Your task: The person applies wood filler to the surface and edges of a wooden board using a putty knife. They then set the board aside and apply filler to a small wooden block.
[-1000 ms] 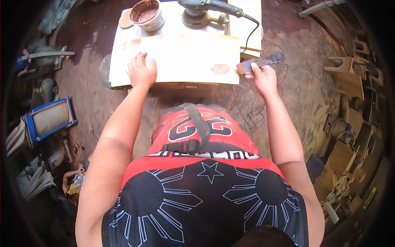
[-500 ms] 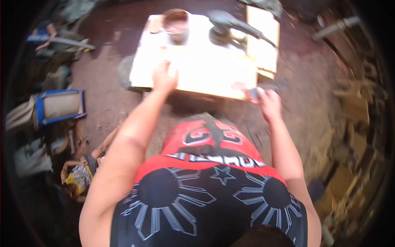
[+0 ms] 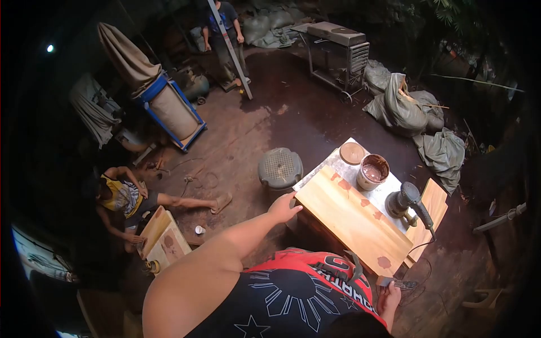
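My left hand (image 3: 283,209) holds the left corner of a pale wooden board (image 3: 338,211), its fingers closed at the board's edge. Reddish-brown patches of filler dot the board's surface. Beside the board's near right end, my right hand (image 3: 389,297) is closed around a putty knife with a grey blade (image 3: 384,280). On the metal-topped surface behind the board stand an open tub (image 3: 369,181) of brown paste and its round lid (image 3: 352,153). A dark power sander (image 3: 403,198) sits further right, its cord hanging down.
Another board (image 3: 431,205) lies to the right. A grey stool (image 3: 280,169) stands beyond my left hand. At left, a seated co-worker (image 3: 121,197) works on boards; another person (image 3: 225,34) stands at the back. Sacks (image 3: 400,107) and a wheeled cart (image 3: 338,50) fill the far side.
My view has swung left and upward, bringing the wider yard into sight. My left hand has shifted from the board's surface to its left corner. The putty knife stays in my right hand.
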The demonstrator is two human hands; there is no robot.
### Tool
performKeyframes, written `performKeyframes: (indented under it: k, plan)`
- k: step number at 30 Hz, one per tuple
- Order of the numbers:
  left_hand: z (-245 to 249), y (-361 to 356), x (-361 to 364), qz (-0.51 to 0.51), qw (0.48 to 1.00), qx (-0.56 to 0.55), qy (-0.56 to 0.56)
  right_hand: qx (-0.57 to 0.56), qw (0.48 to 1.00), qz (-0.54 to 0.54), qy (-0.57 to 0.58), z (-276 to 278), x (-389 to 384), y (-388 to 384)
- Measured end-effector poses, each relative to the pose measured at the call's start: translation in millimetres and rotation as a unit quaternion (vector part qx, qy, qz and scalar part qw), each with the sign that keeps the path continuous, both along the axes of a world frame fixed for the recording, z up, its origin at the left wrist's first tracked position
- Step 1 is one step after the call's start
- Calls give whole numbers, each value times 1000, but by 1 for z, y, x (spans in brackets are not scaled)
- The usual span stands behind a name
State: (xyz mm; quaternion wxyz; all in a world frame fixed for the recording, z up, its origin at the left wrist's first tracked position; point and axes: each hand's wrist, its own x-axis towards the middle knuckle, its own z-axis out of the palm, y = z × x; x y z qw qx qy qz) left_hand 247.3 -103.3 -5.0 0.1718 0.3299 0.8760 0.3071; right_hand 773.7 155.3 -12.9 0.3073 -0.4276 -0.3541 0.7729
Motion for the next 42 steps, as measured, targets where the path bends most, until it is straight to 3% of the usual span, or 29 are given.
performKeyframes:
  k: [3,6,8,10,16,20,26,27,28,30,33,36,37,40,42]
  plan:
    - [-4,3,-8,33,997,37,-66,7,1000,-26,-12,3,-16,-4]
    - [-36,3,-15,0,994,62,-92,9,994,-75,-76,2,-23,-13]
    - [-32,3,-15,-11,992,49,-116,21,988,-107,-112,-22,-11,-11]
    - [1,-1,-18,-36,977,61,-201,32,987,-105,-116,10,-33,-21]
    - [50,-42,-39,-157,979,98,-89,22,965,-174,-193,91,-38,-27]
    - [97,-31,-55,-120,976,180,-13,52,969,-171,-172,142,-37,-25]
    - [65,53,-112,-135,957,237,95,70,968,-199,-134,151,-89,16]
    - [47,70,-118,-127,954,267,-51,80,969,-195,-125,140,-87,31]
    - [40,87,-114,-142,907,319,-233,91,971,-190,-116,124,-83,49]
    - [42,109,-106,-96,910,294,-275,110,971,-183,-106,101,-81,74]
    - [35,131,-106,-63,936,280,-204,132,964,-200,-117,93,-104,84]
    - [33,135,-99,-5,963,216,-161,108,974,-130,-150,78,-96,99]
    - [47,133,-95,3,972,178,-154,101,984,-37,-140,82,-97,100]
    - [29,135,-96,19,976,136,-167,125,965,-18,-231,68,-145,79]
    - [24,139,-88,41,982,70,-169,122,977,-108,-136,62,-150,83]
